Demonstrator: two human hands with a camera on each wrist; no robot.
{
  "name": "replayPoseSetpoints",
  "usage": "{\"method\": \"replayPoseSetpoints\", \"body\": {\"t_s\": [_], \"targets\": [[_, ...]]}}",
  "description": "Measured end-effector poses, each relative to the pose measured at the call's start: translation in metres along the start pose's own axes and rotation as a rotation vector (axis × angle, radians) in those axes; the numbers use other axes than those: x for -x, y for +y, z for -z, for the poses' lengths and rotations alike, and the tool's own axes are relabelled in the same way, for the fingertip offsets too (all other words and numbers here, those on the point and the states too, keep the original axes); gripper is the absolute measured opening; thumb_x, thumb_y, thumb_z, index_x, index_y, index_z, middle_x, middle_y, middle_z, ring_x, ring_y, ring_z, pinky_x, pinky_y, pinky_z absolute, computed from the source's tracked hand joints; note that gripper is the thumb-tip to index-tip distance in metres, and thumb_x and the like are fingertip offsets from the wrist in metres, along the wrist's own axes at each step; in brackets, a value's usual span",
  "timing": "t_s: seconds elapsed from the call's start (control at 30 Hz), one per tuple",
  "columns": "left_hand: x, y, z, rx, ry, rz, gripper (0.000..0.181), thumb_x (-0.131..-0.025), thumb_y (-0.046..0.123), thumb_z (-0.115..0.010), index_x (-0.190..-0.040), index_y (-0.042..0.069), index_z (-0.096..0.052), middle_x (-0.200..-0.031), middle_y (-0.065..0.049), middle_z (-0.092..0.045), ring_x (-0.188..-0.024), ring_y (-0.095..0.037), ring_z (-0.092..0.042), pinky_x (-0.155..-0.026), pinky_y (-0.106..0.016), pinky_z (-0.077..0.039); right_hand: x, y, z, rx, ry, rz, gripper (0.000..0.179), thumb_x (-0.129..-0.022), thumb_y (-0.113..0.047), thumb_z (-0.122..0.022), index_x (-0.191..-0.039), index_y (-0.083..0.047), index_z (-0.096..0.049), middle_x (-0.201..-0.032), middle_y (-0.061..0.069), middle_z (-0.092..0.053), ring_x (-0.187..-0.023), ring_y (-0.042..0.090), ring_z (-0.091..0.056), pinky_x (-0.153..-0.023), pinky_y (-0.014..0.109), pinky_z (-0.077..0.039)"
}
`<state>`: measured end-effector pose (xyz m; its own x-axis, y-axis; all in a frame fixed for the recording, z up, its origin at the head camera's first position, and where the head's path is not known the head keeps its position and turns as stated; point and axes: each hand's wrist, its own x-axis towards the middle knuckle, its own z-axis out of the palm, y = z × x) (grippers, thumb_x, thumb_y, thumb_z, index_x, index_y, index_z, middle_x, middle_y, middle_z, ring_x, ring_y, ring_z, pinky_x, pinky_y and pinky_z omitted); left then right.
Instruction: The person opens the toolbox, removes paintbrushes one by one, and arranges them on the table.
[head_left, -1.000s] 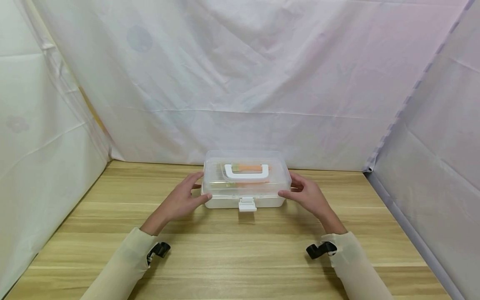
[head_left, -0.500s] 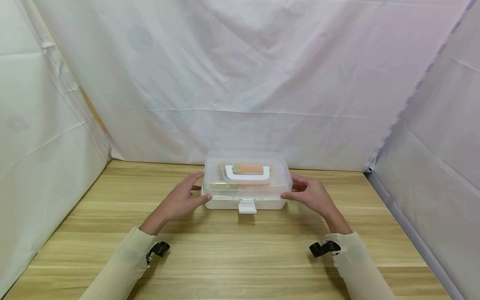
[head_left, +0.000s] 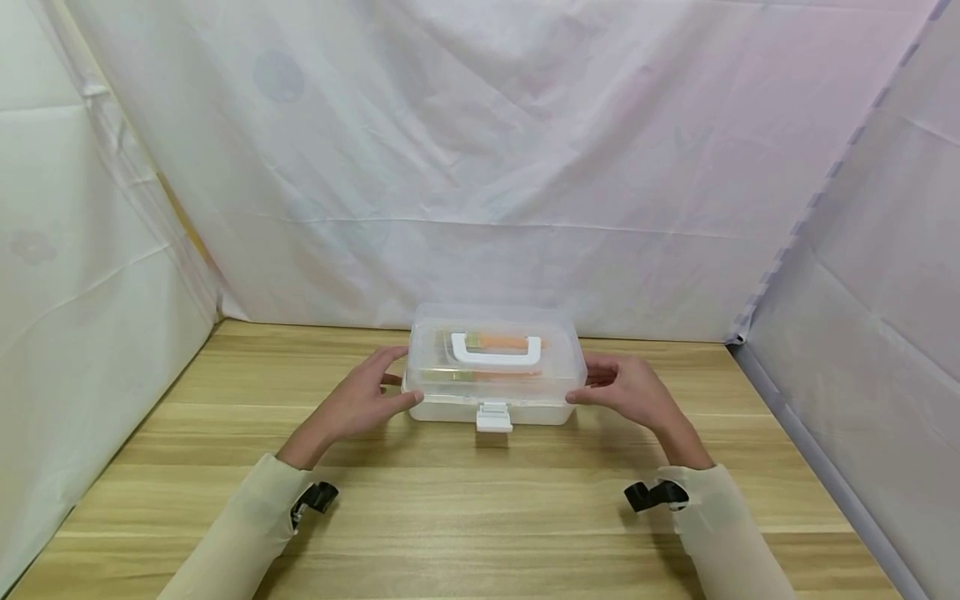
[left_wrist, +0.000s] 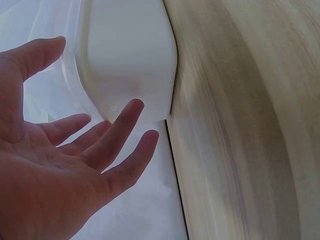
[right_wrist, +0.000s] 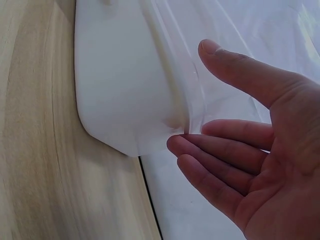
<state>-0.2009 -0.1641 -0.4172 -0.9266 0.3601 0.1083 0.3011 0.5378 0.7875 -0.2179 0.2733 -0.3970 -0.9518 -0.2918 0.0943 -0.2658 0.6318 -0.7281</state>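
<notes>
A white storage box (head_left: pixel 442 411) with a clear lid (head_left: pixel 558 358), a white carry handle (head_left: pixel 496 359) and a white front latch (head_left: pixel 494 417) stands on the table. The latch flap sticks out forward. Through the lid show long orange items (head_left: pixel 502 342) with yellowish ends. My left hand (head_left: pixel 365 398) holds the box's left end, thumb at the front corner and fingers along the side. At the opposite end, my right hand (head_left: pixel 633 396) has its thumb on the front corner, fingers bent round the side. The right wrist view shows those fingers (right_wrist: pixel 220 155) at the rim.
The wood-grain table (head_left: pixel 465 517) runs to a white cloth (head_left: pixel 480 167) behind the box. Cloth also hangs at the left and right sides. Each sleeve carries a small black mount (head_left: pixel 318 497) near the wrist.
The box has shifted slightly toward me, its right end more than its left. My right hand has moved a little right and nearer with it; the left hand has barely moved.
</notes>
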Motion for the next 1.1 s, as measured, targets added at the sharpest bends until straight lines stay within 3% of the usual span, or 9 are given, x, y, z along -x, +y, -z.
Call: {"method": "replayPoseSetpoints", "body": {"t_s": [0.13,0.47,0.67,0.83,1.1], "targets": [[0.000,0.003,0.002,-0.010,-0.003,0.006,0.075,-0.103,0.028,-0.080,-0.164,0.004,-0.045,-0.164,-0.023,-0.047,-0.128,-0.047,-0.067,-0.098,-0.056,-0.062,0.000,-0.003,0.003,0.028,-0.022,-0.001,0.064,-0.089,-0.037,-0.096,-0.138,-0.003,-0.076,-0.116,0.010,-0.082,-0.105,0.028,-0.080,-0.085,0.044,-0.065],[0.001,0.003,0.005,-0.014,-0.004,0.036,0.080,-0.099,0.031,-0.085,-0.164,0.005,-0.047,-0.165,-0.022,-0.047,-0.131,-0.047,-0.066,-0.095,-0.056,-0.063,0.002,-0.006,0.009,0.058,-0.070,0.017,0.058,-0.088,-0.034,-0.096,-0.131,0.000,-0.078,-0.106,0.004,-0.082,-0.098,0.022,-0.079,-0.078,0.032,-0.062],[-0.001,0.001,0.006,0.021,-0.031,0.045,0.093,-0.091,0.028,-0.091,-0.167,0.005,-0.041,-0.168,-0.023,-0.041,-0.136,-0.051,-0.061,-0.098,-0.058,-0.061,-0.001,0.008,0.012,0.026,-0.120,0.054,0.080,-0.086,-0.031,-0.098,-0.151,0.000,-0.064,-0.133,0.013,-0.075,-0.114,0.029,-0.075,-0.095,0.045,-0.063],[-0.003,-0.006,0.005,0.021,-0.059,0.019,0.100,-0.087,0.027,-0.096,-0.167,0.003,-0.040,-0.166,-0.025,-0.040,-0.138,-0.057,-0.056,-0.101,-0.063,-0.058,-0.002,0.022,0.010,-0.039,-0.199,0.064,0.094,-0.086,-0.020,-0.097,-0.164,-0.002,-0.048,-0.158,0.021,-0.058,-0.132,0.043,-0.064,-0.111,0.060,-0.053],[-0.004,-0.013,0.004,-0.019,-0.050,-0.025,0.091,-0.088,0.027,-0.095,-0.164,0.006,-0.050,-0.165,-0.019,-0.048,-0.141,-0.053,-0.056,-0.109,-0.072,-0.049,-0.004,0.030,0.008,-0.052,-0.214,0.091,0.089,-0.087,-0.016,-0.096,-0.162,0.000,-0.051,-0.155,0.021,-0.060,-0.133,0.044,-0.064,-0.110,0.064,-0.052]]}}
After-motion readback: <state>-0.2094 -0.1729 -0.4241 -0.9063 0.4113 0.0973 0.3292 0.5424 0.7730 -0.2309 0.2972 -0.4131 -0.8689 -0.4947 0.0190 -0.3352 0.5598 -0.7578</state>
